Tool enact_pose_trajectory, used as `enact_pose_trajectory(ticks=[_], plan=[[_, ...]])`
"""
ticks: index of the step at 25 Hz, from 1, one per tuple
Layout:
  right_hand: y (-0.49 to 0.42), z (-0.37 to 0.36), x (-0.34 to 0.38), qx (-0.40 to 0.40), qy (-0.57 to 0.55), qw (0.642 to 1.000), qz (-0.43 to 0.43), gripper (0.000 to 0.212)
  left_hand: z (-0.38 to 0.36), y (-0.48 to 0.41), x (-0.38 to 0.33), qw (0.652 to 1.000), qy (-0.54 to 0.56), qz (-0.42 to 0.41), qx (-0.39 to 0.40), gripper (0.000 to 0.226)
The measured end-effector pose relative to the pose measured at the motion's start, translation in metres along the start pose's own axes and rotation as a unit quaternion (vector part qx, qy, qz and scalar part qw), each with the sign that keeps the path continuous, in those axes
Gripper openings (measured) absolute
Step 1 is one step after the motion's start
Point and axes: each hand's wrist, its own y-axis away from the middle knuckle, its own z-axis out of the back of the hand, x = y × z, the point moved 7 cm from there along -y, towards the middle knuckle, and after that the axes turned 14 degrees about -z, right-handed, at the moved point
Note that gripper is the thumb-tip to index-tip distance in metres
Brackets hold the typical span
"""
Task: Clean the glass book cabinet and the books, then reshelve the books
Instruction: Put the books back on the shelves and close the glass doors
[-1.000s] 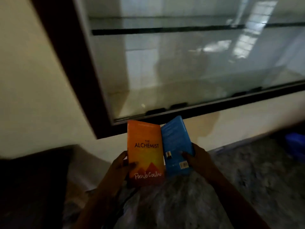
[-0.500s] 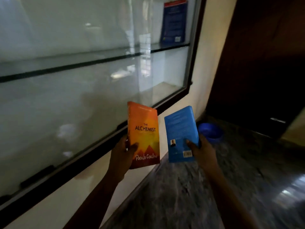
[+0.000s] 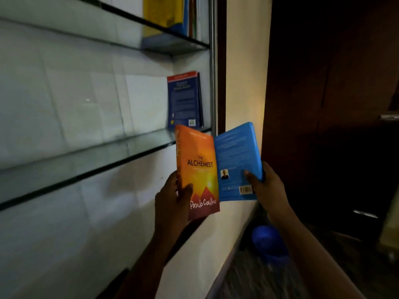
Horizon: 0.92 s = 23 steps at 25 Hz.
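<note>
Standing at the right end of the cabinet (image 3: 213, 61), the person holds one book in each hand, both raised in front of its lower right corner. The left hand (image 3: 172, 203) grips the orange book (image 3: 198, 169) low on its spine side, thumb across the front cover and fingers behind. The cover faces out and reads "The Alchemist", with "Paulo Coelho" near the bottom. The right hand (image 3: 265, 186) grips the blue book (image 3: 236, 160) at its lower right, thumb pressed on the back cover just above the barcode and fingers curled round the far edge. Both books are upright and side by side. The orange one's right edge meets the blue one's left edge, but I cannot tell whether they touch.

Behind them, the middle glass shelf (image 3: 108, 152) carries a dark blue book (image 3: 184, 100) standing upright at its far right end, close to the metal frame, back cover outward. On the shelf above (image 3: 172, 43), a yellow book (image 3: 162, 11) stands with a few thinner ones just to its right, their tops cut off by the view.

Right of the cabinet runs a pale strip of wall (image 3: 244, 61), then a dark wooden door (image 3: 334, 104). Low down, under the right forearm, a blue bowl (image 3: 269, 244) sits on the mottled stone floor (image 3: 248, 283) near the foot of the wall.
</note>
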Motion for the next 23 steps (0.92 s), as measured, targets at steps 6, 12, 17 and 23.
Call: enact_pose_trajectory(ticks=[6,12,17,23], plan=[[-0.142,-0.052,0.073,0.070,-0.134,0.983,0.105,0.034,-0.010,-0.117,-0.037,0.982,-0.078,-0.122,-0.118,0.030],[-0.244,-0.183,0.112,0.199,-0.203,0.954,0.092,0.041,-0.015,-0.192,-0.038,0.930,-0.244,-0.160,-0.223,0.042],[-0.277,-0.244,0.088,0.214,-0.065,0.972,0.079,0.036,-0.025,-0.208,-0.015,0.900,-0.325,-0.141,-0.254,0.054],[-0.298,-0.222,0.092,0.238,0.237,0.914,0.226,0.039,-0.035,-0.220,0.006,0.890,-0.371,-0.086,-0.251,0.042]])
